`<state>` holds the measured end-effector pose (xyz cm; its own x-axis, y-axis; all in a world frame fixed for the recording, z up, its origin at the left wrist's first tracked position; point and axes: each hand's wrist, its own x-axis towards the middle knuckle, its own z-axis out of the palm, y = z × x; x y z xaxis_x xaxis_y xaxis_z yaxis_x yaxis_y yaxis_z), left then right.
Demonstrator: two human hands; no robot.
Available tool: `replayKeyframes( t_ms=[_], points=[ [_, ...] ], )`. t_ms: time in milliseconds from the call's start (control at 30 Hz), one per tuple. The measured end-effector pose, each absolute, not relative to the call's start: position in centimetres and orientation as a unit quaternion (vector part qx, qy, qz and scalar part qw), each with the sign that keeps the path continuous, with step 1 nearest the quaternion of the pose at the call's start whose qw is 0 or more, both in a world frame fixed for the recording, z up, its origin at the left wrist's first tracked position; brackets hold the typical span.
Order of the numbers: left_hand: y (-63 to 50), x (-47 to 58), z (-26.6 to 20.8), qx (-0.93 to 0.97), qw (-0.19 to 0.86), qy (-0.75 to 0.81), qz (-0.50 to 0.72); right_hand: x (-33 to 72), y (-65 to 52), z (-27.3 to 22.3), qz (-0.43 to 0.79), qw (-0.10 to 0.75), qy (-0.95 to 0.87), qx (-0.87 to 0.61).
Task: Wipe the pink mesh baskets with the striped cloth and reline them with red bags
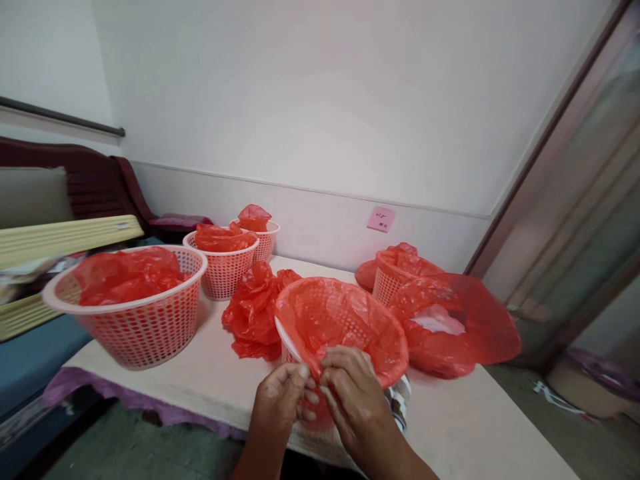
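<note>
In front of me stands a round plastic basket [286, 343] with holes in its wall. A thin red plastic bag [350, 313] lines it and is folded out over its rim. At the near rim, my left hand [286, 393] pinches the bag's edge between thumb and fingers. Close beside it, my right hand [350, 387] also has its fingers closed on the bag at the rim. Just left of this basket lies a crumpled heap of red plastic bags [255, 310]. On the right sits another red bag [445, 333], its mouth open and something whitish inside.
A large pink basket [145, 333] holding red plastic stands on the table [215, 373] at left. Smaller baskets [220, 270] are behind it, and a red-lined basket [387, 283] stands back right. A pink note [381, 219] is on the wall. Striped cloth [400, 400] shows beside my basket.
</note>
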<state>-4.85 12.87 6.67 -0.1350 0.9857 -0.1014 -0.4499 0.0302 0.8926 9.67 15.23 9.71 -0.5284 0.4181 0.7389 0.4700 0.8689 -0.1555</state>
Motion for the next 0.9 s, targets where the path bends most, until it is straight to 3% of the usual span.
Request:
replayKeyframes(
  t_ms=[300, 433, 600, 900],
  points=[
    [13.5, -5.0, 6.6, 0.31, 0.6, 0.413, 0.611, 9.2, 15.2, 9.8, -0.068, 0.405, -0.88, -0.239],
    [13.4, -5.0, 6.5, 0.24, 0.634, 0.382, 0.628, 9.4, 15.0, 9.8, -0.067, 0.395, -0.872, -0.281],
    [13.7, -5.2, 6.1, 0.123, 0.661, 0.344, 0.655, 9.6, 15.4, 8.5, -0.153, 0.369, -0.858, -0.323],
    [15.4, -6.9, 5.7, 0.021, 0.715, 0.249, 0.653, 9.6, 15.5, 7.8, -0.088, 0.338, -0.878, -0.327]
  ],
)
